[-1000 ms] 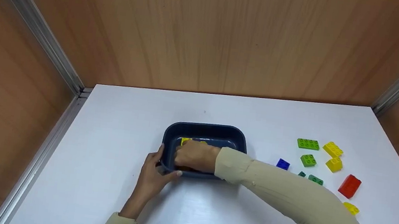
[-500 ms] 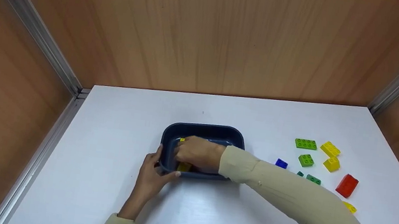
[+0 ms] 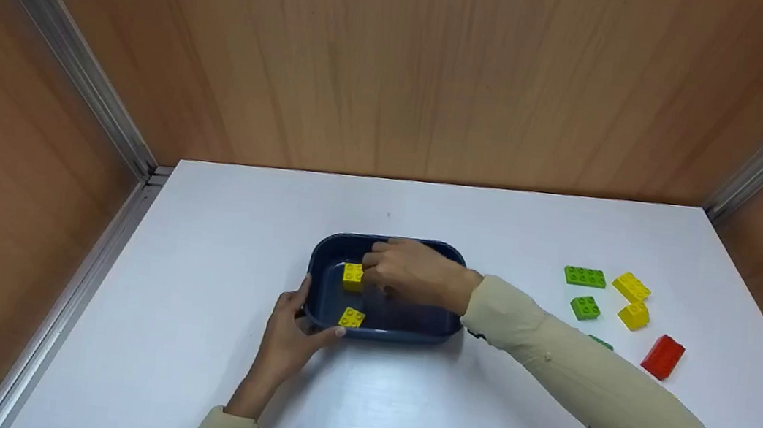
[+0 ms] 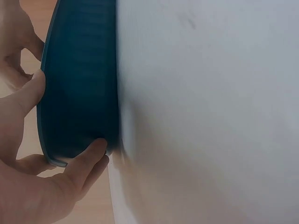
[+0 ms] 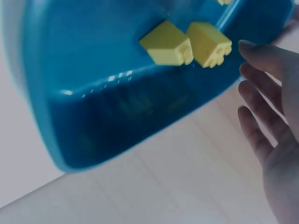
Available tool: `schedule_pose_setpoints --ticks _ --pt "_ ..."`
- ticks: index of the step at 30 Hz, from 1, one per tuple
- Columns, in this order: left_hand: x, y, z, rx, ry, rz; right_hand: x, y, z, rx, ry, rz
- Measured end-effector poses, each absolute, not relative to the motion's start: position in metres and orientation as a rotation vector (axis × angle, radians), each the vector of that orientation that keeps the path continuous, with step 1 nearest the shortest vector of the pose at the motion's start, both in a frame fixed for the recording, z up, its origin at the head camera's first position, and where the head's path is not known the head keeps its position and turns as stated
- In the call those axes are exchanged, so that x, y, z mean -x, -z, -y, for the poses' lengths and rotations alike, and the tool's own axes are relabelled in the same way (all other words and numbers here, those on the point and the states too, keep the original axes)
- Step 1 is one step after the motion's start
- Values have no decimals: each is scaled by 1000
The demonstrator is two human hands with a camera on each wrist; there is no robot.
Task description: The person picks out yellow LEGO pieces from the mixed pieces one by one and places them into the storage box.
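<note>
A dark blue plastic tub (image 3: pixel 395 336) sits on the white table. My left hand (image 3: pixel 288 338) grips its near left corner, the thumb over the front rim and the fingers along the side wall, as the left wrist view also shows. Over the tub hovers my right hand (image 3: pixel 410 273); in the right wrist view its fingers (image 5: pixel 261 77) are spread apart and hold nothing. One yellow toy brick (image 3: pixel 352 276) lies just left of that hand, another yellow brick (image 3: pixel 351 318) near the front wall. Two yellow bricks (image 5: pixel 210 44) stand side by side in the right wrist view.
To the right on the table lie light green bricks (image 3: pixel 585 276), two yellow bricks (image 3: pixel 633 315) and a red brick (image 3: pixel 663 356). The right sleeve (image 3: pixel 587 388) hides part of a darker green brick (image 3: pixel 602 342). A wooden panel (image 3: pixel 400 69) rises behind the table.
My right hand has let go of the yellow brick and moved up and right, uncovering yellow bricks in the tub. Its sleeve now hides the blue brick on the table. My left hand stays put.
</note>
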State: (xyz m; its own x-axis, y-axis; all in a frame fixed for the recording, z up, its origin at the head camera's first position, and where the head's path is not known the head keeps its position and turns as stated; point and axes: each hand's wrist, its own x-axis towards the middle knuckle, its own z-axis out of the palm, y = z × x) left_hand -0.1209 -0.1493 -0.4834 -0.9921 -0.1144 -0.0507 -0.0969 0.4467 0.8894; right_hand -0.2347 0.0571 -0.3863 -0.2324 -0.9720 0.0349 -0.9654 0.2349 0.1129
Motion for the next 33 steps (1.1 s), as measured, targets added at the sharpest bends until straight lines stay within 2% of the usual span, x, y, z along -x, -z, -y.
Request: schedule_pose_setpoints --ticks 3,33 --pt "133 510 151 -253 1607 2651 263 426 -66 -1872 53 2442" --pt "134 513 150 -272 1590 2653 260 426 -156 -1624 -111 2403"
